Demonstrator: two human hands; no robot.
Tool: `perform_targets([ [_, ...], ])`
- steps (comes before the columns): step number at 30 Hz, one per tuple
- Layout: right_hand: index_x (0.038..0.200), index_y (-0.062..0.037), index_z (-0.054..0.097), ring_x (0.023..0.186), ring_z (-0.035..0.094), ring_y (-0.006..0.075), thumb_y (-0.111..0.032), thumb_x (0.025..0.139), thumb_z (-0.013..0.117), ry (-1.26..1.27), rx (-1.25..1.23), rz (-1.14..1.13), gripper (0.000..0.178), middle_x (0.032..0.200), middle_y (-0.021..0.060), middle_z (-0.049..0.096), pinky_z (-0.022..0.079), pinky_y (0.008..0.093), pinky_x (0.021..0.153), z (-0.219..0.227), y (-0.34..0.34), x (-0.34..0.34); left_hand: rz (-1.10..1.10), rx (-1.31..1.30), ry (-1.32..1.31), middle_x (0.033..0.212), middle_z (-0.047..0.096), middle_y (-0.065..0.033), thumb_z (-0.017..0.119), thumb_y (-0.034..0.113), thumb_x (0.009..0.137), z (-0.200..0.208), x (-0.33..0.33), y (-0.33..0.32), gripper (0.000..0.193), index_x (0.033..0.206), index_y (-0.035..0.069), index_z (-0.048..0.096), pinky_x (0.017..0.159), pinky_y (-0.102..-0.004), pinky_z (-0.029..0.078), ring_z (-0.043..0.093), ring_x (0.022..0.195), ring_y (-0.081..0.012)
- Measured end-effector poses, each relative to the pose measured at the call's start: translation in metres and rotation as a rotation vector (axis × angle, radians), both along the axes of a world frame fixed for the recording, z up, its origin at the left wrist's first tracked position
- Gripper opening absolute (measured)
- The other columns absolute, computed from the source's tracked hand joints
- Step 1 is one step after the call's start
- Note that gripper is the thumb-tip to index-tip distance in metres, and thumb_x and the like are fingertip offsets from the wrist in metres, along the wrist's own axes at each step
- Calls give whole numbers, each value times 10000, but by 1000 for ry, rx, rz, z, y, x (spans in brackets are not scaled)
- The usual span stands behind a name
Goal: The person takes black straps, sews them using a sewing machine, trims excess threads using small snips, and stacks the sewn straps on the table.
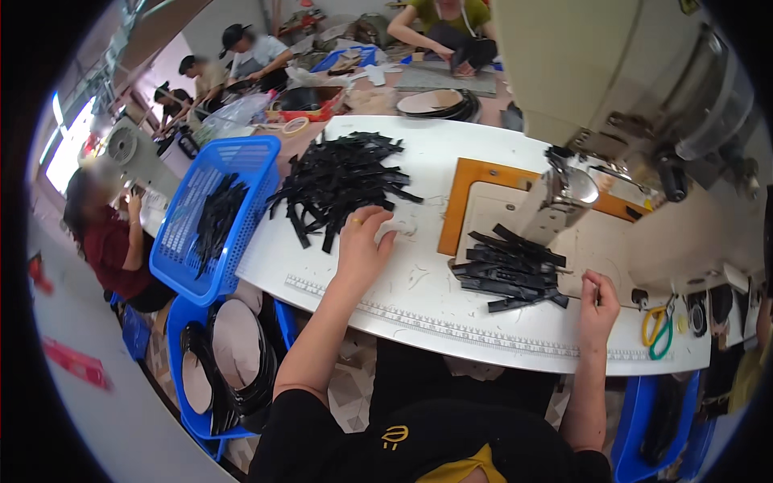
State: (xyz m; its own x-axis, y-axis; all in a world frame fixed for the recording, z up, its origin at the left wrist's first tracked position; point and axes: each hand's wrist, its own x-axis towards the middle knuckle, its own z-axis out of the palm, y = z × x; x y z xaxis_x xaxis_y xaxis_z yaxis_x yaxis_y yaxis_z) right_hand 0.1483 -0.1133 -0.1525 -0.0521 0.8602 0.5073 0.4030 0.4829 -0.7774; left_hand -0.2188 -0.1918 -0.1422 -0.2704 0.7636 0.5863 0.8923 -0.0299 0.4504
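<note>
My left hand is at the near edge of a loose pile of black strips, its fingers curved and the thumb apart, with nothing visible in it. A smaller bunch of black strips lies in front of the sewing machine, partly on its pale bed. To the right of that bunch is my right hand, fingers closed together. A thin dark tip seems to point from it toward the strips; what it holds is too small to name.
A blue basket with more black strips stands left of the pile. Scissors with yellow and green handles lie at the right on the white table. Below left, a blue bin holds oval pieces. Several people work beyond the table.
</note>
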Motion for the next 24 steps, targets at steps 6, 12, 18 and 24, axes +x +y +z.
perform_targets([
  [6,910,46,583,712,485,82,-27,869,524,72,-19,-70,103,795,30,542,412,200,677,-10,-14,-37,231,-41,371,1034,583,-88,625,23,707,0,-89,16,278,980,73,631,762,-366,445,536,951,-283],
  [12,968,33,581,756,523,83,-48,881,523,54,-24,-30,132,824,33,575,420,207,715,-20,-9,-33,112,-218,392,946,617,-99,616,10,708,6,-115,37,199,891,64,669,725,-354,449,562,872,-283],
  [18,961,23,581,750,520,87,-11,876,511,155,75,30,115,818,38,569,416,199,702,18,-9,-43,-57,221,-519,828,614,-53,612,29,798,65,-63,28,63,861,25,621,652,-274,490,593,752,-172],
  [24,913,-11,590,642,520,139,33,752,626,-21,450,393,170,1012,109,546,426,228,538,106,-20,-94,-445,41,-1153,867,610,-75,569,145,884,94,39,28,163,954,31,476,557,-229,504,622,764,-135],
])
